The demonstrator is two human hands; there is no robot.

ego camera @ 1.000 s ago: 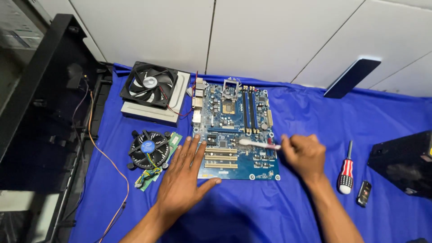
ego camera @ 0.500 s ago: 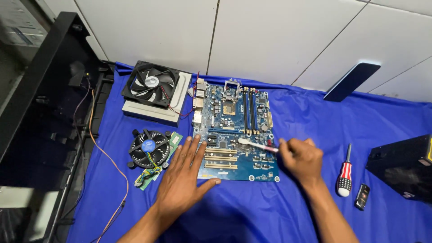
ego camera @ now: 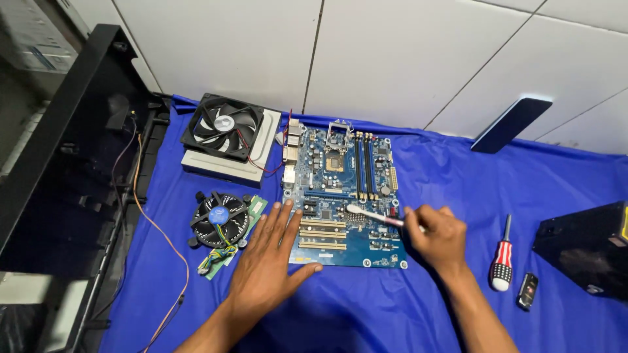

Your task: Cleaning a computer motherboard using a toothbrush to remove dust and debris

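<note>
Your right hand (ego camera: pixel 439 236) has its fingers closed around the handle of a small brush (ego camera: pixel 371 216), whose pale head points toward 9 o'clock and rests on the blue circuit board (ego camera: pixel 347 196), near the board's middle. The brush head lies just past your fingertips, toward 10 o'clock from your knuckles. Your left hand (ego camera: pixel 269 268) lies flat with its fingers open and spread, fingertips on the board's lower left edge, pointing toward 12 o'clock. The board lies flat on the blue cloth (ego camera: pixel 418 314). A round cooler fan (ego camera: pixel 219 220) sits at 9 o'clock of your left hand; a red-handled screwdriver (ego camera: pixel 502 258) lies at 3 o'clock of your right.
</note>
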